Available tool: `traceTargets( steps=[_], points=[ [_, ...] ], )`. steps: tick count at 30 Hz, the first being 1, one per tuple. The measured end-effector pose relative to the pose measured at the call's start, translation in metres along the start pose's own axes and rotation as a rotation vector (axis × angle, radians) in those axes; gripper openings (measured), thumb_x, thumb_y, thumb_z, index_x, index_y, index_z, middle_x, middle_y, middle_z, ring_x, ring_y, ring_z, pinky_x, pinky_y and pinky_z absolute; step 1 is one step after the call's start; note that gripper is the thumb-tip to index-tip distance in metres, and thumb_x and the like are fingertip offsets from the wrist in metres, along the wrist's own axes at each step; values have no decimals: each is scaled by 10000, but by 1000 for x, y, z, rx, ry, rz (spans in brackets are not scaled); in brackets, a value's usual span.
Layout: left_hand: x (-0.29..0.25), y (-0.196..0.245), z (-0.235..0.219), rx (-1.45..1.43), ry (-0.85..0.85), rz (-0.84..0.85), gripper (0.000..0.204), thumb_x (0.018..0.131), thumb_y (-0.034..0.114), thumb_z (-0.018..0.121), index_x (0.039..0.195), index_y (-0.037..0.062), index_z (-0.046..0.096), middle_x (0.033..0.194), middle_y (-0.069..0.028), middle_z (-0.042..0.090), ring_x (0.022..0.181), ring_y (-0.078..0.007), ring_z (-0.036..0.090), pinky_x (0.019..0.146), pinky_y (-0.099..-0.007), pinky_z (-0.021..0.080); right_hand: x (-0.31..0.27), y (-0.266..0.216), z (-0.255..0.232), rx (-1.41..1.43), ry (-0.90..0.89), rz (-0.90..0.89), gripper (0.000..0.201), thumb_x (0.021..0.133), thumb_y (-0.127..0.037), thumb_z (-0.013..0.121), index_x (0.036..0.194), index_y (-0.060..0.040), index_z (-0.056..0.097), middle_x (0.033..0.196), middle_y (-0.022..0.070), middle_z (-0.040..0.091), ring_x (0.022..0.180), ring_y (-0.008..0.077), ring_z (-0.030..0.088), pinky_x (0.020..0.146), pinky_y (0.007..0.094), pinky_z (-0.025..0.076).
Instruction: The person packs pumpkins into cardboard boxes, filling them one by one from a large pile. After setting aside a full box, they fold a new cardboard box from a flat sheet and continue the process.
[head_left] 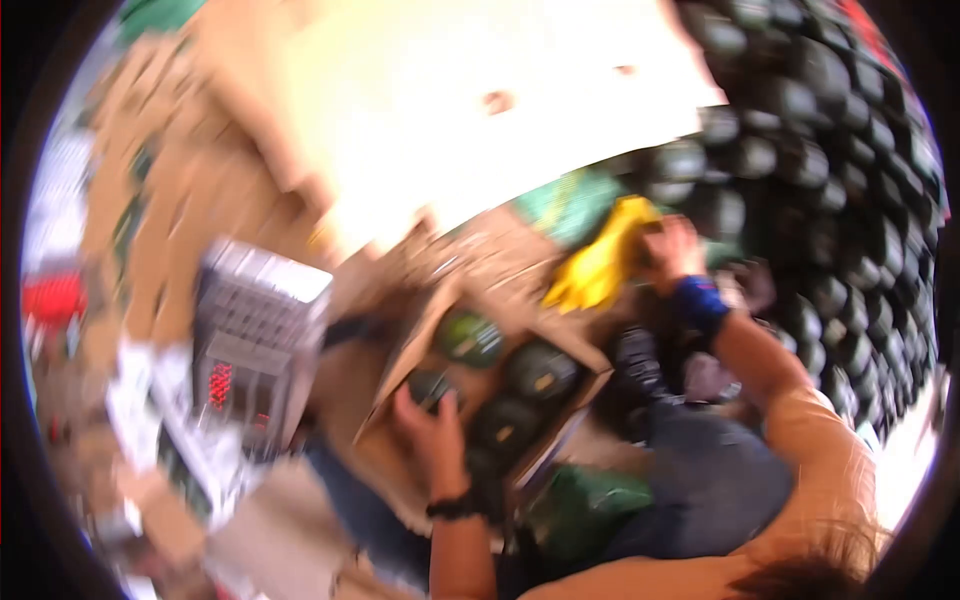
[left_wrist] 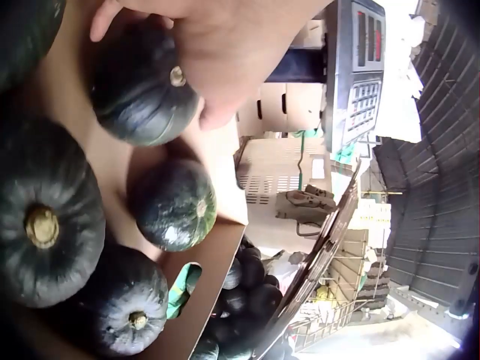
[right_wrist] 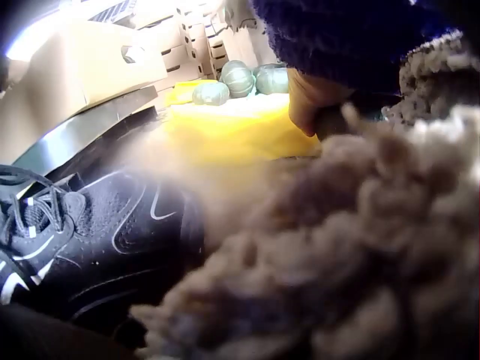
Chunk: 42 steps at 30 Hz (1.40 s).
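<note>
My left hand (head_left: 432,435) grips a small dark green squash (head_left: 428,388) inside an open cardboard box (head_left: 398,370). In the left wrist view, the fingers and thumb of that hand (left_wrist: 232,45) lie around the squash (left_wrist: 142,90). Several other squashes sit in the box, among them a greener one (left_wrist: 176,204) and a large one (left_wrist: 56,217). My right hand (head_left: 672,248) is beside a yellow item (head_left: 605,258); blur hides whether it holds anything. The right wrist view shows part of this hand (right_wrist: 315,97) at the yellow item's (right_wrist: 232,135) edge.
A scale with red digits (head_left: 258,345) stands left of the box. A big pile of dark squashes (head_left: 800,150) fills the right side. Bright cardboard (head_left: 500,110) lies ahead. A black shoe (right_wrist: 124,240) and fluffy brown material (right_wrist: 360,247) are near my right wrist.
</note>
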<state>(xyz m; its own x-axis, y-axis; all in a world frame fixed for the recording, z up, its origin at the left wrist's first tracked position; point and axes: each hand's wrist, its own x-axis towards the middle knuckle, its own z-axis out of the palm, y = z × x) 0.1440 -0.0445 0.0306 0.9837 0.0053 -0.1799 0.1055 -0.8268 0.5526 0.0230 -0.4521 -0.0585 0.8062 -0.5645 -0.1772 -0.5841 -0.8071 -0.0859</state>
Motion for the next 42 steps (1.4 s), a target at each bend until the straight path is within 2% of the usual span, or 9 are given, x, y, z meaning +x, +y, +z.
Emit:
traceTargets(
  steps=[4,12,20,22,24,26,28,38,42],
  points=[
    [-2,34,14,133,-134,596,447,658,72,598,1104,70,569,1263,-195,460,1251,-391,349,1054,-505,254,-1,14,8,130,121,-27,588,662,-397,734,1187,-211,545,1382,134,354,1321,354,259,976,622,278],
    [26,34,27,-427,-322,360,323,818,40,467,1124,-49,519,1004,-141,605,946,-247,556,913,-348,404,-5,16,-19,486,464,46,576,674,-261,747,1208,-209,539,1348,124,398,1258,317,388,1004,486,337],
    [5,44,28,-374,-39,447,406,843,104,494,1220,-41,450,1195,-181,522,1103,-288,506,999,-409,345,106,143,-55,1076,775,1080,1035,657,-524,754,1403,-6,258,1323,300,412,1218,390,442,1019,404,367],
    [-6,50,23,-359,-22,390,383,853,101,490,1212,-30,465,1186,-177,527,1097,-276,510,990,-396,355,116,134,-69,777,843,1038,943,644,-451,768,1381,-67,321,1332,256,396,1214,379,429,1004,427,379],
    [-16,59,17,-385,-36,298,392,853,89,485,1227,-24,458,1196,-166,525,1118,-269,498,979,-384,364,110,107,-78,456,995,606,844,632,-364,762,1343,-122,378,1340,197,377,1222,353,405,992,436,385],
    [-21,68,10,-392,-57,224,393,852,80,481,1231,-21,460,1199,-159,527,1129,-263,494,968,-372,373,106,92,-102,126,700,213,738,659,-227,728,1326,-156,421,1369,145,379,1301,316,342,1044,433,327],
    [-23,74,3,-380,-81,161,385,850,75,478,1223,-20,472,1195,-155,533,1129,-255,498,957,-361,382,137,111,-80,-195,496,282,769,669,-245,717,1359,-171,387,1419,130,343,1331,295,308,1050,466,302],
    [-29,70,-2,-265,-143,162,349,848,73,483,1177,-39,517,1163,-157,560,1094,-252,523,950,-351,391,166,102,-126,-15,-9,302,930,544,-385,800,1352,-190,383,1403,172,332,1306,324,322,964,547,359],
    [-29,79,0,-327,-183,88,335,846,75,490,1158,-37,534,1158,-156,561,1091,-257,522,961,-349,385,145,57,-114,367,193,174,950,539,-525,782,1338,-172,408,1397,155,350,1280,337,360,951,548,367]
  ],
)
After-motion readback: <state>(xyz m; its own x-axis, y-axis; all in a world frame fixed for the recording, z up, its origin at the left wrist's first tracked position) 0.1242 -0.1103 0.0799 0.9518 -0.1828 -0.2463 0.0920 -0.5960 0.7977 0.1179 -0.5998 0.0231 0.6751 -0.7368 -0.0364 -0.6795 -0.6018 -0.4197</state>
